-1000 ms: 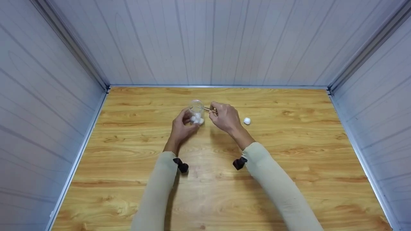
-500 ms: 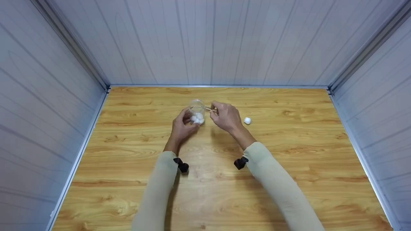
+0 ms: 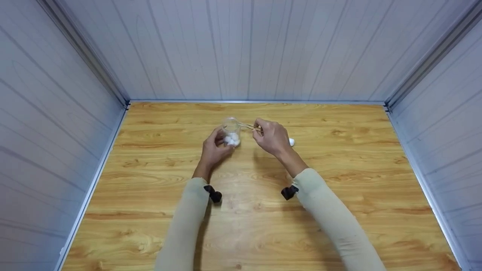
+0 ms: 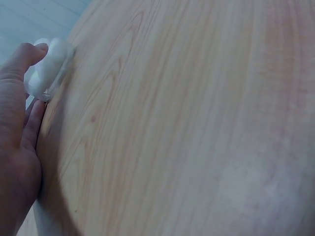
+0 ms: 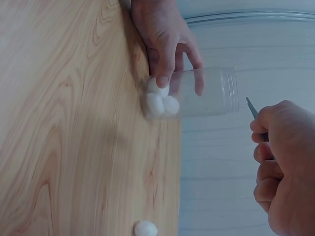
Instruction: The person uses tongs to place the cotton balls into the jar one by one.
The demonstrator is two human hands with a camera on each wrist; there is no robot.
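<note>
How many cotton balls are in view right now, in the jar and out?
4. Three cotton balls sit at the bottom of the clear jar held by the left hand; one loose ball lies on the table. Others may be hidden.

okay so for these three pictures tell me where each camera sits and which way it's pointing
Head: worn high, facing forward and down at the wooden table; both sleeved forearms, left hand and right hand show.
Left wrist: low beside the left hand, looking across the tabletop; thumb and palm show.
Right wrist: rotated sideways, facing the clear plastic jar with white cotton balls; the right hand pinches thin metal tweezers.
Shared: head and right wrist show the jar and loose white cotton ball.
</note>
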